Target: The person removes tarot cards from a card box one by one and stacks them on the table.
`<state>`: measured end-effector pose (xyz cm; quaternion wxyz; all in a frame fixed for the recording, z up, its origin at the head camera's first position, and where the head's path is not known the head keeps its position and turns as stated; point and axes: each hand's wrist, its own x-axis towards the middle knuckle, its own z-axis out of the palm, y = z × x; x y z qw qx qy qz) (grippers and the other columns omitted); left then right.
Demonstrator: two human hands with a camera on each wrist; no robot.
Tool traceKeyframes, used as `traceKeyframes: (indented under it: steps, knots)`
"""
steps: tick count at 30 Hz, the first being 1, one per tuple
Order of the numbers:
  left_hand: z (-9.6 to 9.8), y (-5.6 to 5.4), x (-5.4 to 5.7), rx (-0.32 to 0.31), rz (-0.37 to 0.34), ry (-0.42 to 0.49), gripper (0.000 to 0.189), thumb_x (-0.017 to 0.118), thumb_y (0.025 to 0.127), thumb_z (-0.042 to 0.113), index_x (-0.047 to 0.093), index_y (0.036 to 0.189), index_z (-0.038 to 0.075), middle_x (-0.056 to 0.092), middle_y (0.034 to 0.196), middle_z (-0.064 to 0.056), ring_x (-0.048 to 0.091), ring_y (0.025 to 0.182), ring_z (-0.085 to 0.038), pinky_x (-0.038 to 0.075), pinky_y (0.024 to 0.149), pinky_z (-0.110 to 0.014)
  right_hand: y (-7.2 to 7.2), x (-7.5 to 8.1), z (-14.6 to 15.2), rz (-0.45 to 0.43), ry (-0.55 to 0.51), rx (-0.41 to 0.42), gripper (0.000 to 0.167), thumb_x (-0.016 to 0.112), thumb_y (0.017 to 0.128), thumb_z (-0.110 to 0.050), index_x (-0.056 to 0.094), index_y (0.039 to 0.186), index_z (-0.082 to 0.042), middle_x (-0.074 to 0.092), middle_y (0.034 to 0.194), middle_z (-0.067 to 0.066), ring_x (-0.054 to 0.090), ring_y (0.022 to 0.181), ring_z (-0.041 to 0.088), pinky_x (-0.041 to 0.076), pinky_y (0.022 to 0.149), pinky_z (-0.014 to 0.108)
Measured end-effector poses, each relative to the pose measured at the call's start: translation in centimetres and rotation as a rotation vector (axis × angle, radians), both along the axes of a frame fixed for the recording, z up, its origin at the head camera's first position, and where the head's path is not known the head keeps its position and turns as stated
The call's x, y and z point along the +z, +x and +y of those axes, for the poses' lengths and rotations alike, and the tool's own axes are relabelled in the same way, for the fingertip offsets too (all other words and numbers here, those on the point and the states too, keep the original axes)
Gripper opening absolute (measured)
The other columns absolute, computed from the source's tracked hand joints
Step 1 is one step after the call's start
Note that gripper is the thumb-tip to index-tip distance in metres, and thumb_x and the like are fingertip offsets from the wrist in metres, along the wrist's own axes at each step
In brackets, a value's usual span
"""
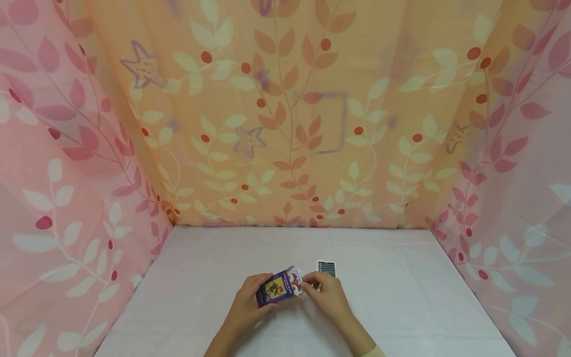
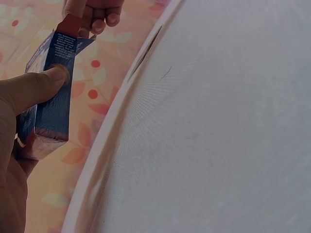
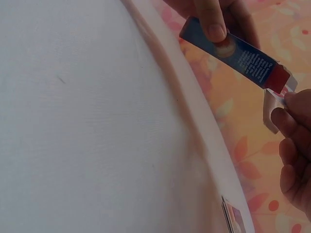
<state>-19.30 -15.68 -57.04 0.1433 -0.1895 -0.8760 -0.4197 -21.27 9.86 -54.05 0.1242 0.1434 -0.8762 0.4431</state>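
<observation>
My left hand (image 1: 248,298) grips a small dark-blue card box (image 1: 275,290) by its sides, its yellow picture face up. The thumb presses on the narrow printed side in the left wrist view. At the box's open right end, its flap (image 3: 270,111) hangs folded out. A white card with a red design (image 1: 295,280) sticks partway out of that end. My right hand (image 1: 327,294) pinches the card's outer edge between thumb and index finger, the other fingers loosely curled. How many cards are in this pinch I cannot tell.
A dark striped card or small stack (image 1: 327,268) lies on the white tabletop (image 1: 214,258), just beyond my right hand and partly covered by it. Floral cloth (image 1: 285,198) hangs along the table's back edge and both sides.
</observation>
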Motion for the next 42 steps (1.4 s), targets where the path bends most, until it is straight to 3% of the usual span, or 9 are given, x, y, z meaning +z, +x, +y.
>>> traceKeyframes:
  steps: [6, 13, 18, 24, 29, 37, 42]
  knots:
    - [0.0, 0.1, 0.0, 0.009, 0.001, 0.003, 0.083, 0.096, 0.071, 0.022, 0.056, 0.143, 0.03, 0.059, 0.138, 0.017, 0.054, 0.128, -0.011, 0.051, 0.106, -0.042, -0.2, 0.1, 0.2, -0.01, -0.004, -0.001, 0.007, 0.082, 0.087, -0.019, 0.077, 0.09, -0.021, 0.068, 0.078, -0.015, 0.054, 0.068, 0.0, 0.049, 0.061, 0.02]
    - [0.0, 0.1, 0.1, 0.018, -0.003, 0.004, 0.083, 0.096, 0.07, 0.021, 0.057, 0.143, 0.028, 0.059, 0.138, 0.017, 0.054, 0.127, -0.01, 0.051, 0.106, -0.043, -0.2, 0.1, 0.4, -0.002, -0.03, -0.003, 0.009, 0.082, 0.086, -0.017, 0.076, 0.09, -0.022, 0.066, 0.076, -0.016, 0.054, 0.066, 0.001, 0.048, 0.059, 0.019]
    - [-0.1, 0.1, 0.0, 0.017, -0.002, 0.01, 0.084, 0.096, 0.07, 0.021, 0.056, 0.143, 0.032, 0.059, 0.138, 0.017, 0.054, 0.128, -0.01, 0.05, 0.107, -0.044, -0.1, 0.3, 0.5, -0.001, -0.048, -0.008, 0.008, 0.082, 0.086, -0.016, 0.076, 0.09, -0.02, 0.065, 0.074, -0.016, 0.054, 0.065, 0.001, 0.047, 0.058, 0.019]
    - [-0.1, 0.0, -0.1, 0.02, 0.011, 0.001, 0.083, 0.097, 0.07, 0.021, 0.058, 0.143, 0.023, 0.06, 0.138, 0.015, 0.055, 0.127, -0.012, 0.051, 0.106, -0.046, 0.1, 0.9, 0.6, -0.007, -0.067, -0.012, 0.008, 0.081, 0.087, -0.013, 0.077, 0.092, -0.017, 0.065, 0.072, -0.017, 0.054, 0.063, 0.001, 0.046, 0.057, 0.019]
    - [-0.1, -0.1, -0.3, 0.025, 0.041, -0.015, 0.084, 0.097, 0.069, 0.022, 0.058, 0.143, 0.024, 0.061, 0.137, 0.013, 0.056, 0.125, -0.012, 0.053, 0.103, -0.044, 0.1, 1.1, 0.8, -0.011, -0.075, -0.008, 0.008, 0.081, 0.087, -0.013, 0.077, 0.093, -0.017, 0.065, 0.072, -0.018, 0.054, 0.063, 0.002, 0.045, 0.058, 0.019]
    - [-0.1, -0.1, -0.2, 0.021, 0.009, 0.007, 0.082, 0.096, 0.07, 0.022, 0.058, 0.143, 0.021, 0.06, 0.137, 0.013, 0.055, 0.125, -0.012, 0.051, 0.104, -0.044, 0.0, 1.1, 1.1, -0.01, -0.082, -0.011, 0.009, 0.081, 0.088, -0.014, 0.077, 0.092, -0.021, 0.067, 0.073, -0.018, 0.054, 0.063, 0.002, 0.045, 0.057, 0.019]
    - [-0.2, -0.1, -0.1, 0.027, -0.012, -0.004, 0.083, 0.096, 0.071, 0.025, 0.056, 0.144, 0.029, 0.059, 0.138, 0.014, 0.055, 0.127, -0.011, 0.051, 0.106, -0.044, 0.0, 1.3, 1.2, -0.02, -0.094, -0.021, 0.012, 0.08, 0.088, -0.012, 0.076, 0.092, -0.023, 0.068, 0.074, -0.017, 0.056, 0.065, 0.002, 0.046, 0.058, 0.02]
